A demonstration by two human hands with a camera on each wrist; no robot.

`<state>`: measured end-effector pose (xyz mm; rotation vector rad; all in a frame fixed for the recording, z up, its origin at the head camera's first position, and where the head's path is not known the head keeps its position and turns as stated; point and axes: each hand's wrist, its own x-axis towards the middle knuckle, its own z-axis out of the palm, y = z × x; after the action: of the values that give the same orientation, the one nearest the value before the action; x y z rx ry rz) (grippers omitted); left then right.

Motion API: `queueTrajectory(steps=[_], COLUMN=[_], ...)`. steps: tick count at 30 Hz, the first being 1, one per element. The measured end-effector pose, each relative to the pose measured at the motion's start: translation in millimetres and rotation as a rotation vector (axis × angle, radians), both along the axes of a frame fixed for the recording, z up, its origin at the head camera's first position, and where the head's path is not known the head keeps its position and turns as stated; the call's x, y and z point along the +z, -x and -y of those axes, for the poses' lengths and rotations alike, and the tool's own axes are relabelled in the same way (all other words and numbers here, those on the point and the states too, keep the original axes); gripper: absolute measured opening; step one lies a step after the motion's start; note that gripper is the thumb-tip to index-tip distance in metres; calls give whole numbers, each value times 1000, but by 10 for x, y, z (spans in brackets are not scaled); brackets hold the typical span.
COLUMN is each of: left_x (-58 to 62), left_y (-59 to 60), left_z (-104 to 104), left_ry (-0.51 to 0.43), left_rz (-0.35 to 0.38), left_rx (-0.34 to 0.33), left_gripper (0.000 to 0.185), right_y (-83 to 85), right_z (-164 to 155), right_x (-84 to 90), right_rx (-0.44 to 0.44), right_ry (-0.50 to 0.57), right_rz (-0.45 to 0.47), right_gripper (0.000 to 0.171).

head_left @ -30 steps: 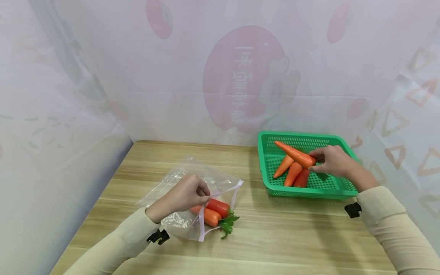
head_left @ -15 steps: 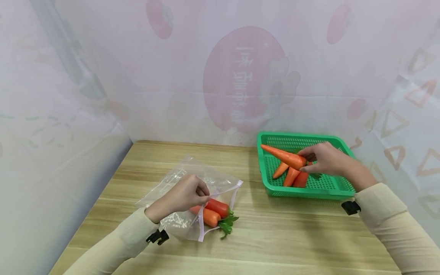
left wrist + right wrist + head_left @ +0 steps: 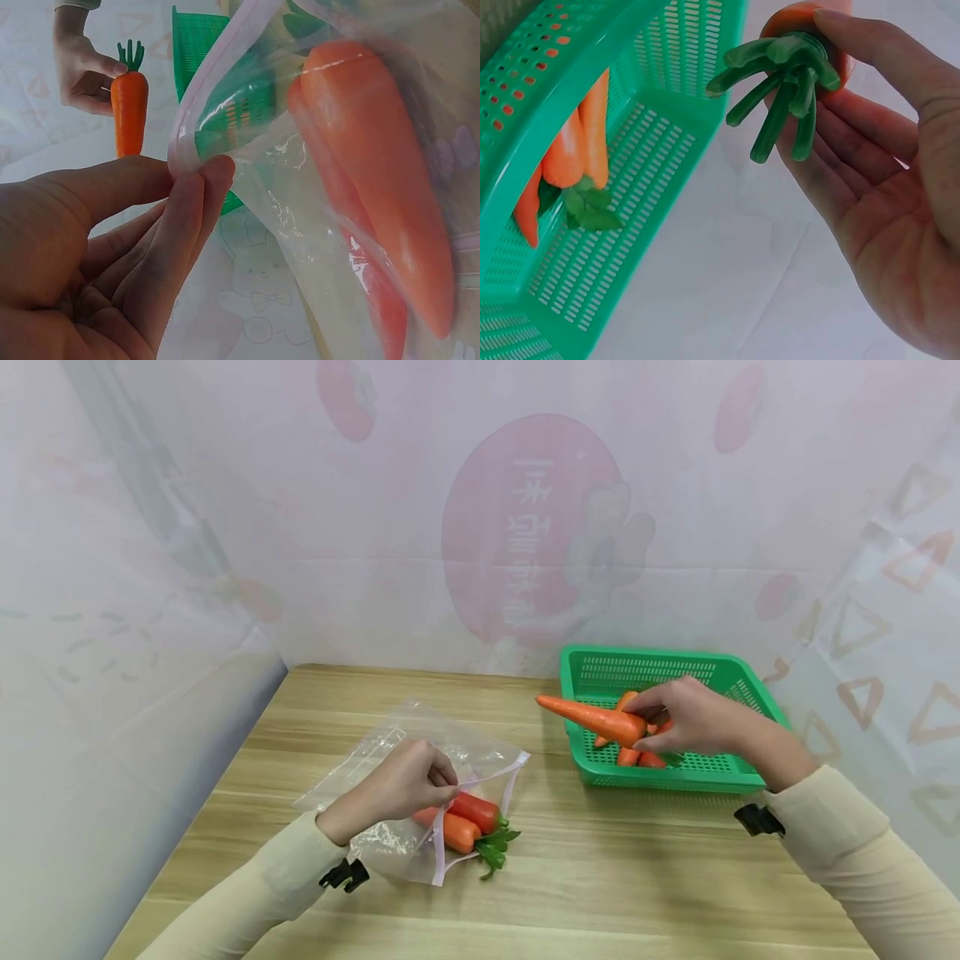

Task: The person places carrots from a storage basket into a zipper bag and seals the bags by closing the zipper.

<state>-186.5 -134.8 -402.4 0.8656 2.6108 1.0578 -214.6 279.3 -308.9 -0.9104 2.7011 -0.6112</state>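
Observation:
My left hand [image 3: 405, 782] pinches the lilac zip edge of a clear plastic bag [image 3: 375, 760], holding its mouth apart. Inside that bag lie a carrot [image 3: 460, 833] and a red pepper [image 3: 477, 811]; green leaves [image 3: 496, 849] stick out of the opening. In the left wrist view, thumb and fingertips squeeze the bag's rim [image 3: 196, 97]. My right hand [image 3: 693, 717] grips another carrot [image 3: 596, 720] by its thick end, above the basket's left part, its tip pointing left past the rim. Its green stalks [image 3: 784, 86] show in the right wrist view.
A green plastic basket [image 3: 720, 660] stands at the table's back right. In it lie more carrots [image 3: 594, 131] and a red pepper [image 3: 528, 210]. Wooden table [image 3: 585, 877] shows between bag and basket. Printed cloth [image 3: 375, 527] hangs behind.
My right hand has carried the carrot left across the basket, and its tip now reaches beyond the left rim. The left hand and the bag have stayed where they were.

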Motion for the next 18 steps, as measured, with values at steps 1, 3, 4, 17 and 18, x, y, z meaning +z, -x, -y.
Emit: queueTrajectory(steps=[1,3,4,17,18], left_x=[-1,-1,-1,5,5], left_y=[-1,-4,-4,-7,-8], left_z=[-1,-3,-3,-5,-7], left_ry=[0,1,1,3,3], left_rz=[-1,-4,-5,-1,-2], left_rx=[0,-1,-1,1,0], left_gripper=[4,4,4,4,4], right_y=[-11,-35,-46,-210,-222], right_z=[23,63,78,291,308], right_x=[1,1,0,-124,-139], right_rx=[13,30,39,170,181], right_ry=[3,1,-3,-9,-4], right_rz=[10,18,19,-19,-17], right_gripper=[24,25,26,29,29])
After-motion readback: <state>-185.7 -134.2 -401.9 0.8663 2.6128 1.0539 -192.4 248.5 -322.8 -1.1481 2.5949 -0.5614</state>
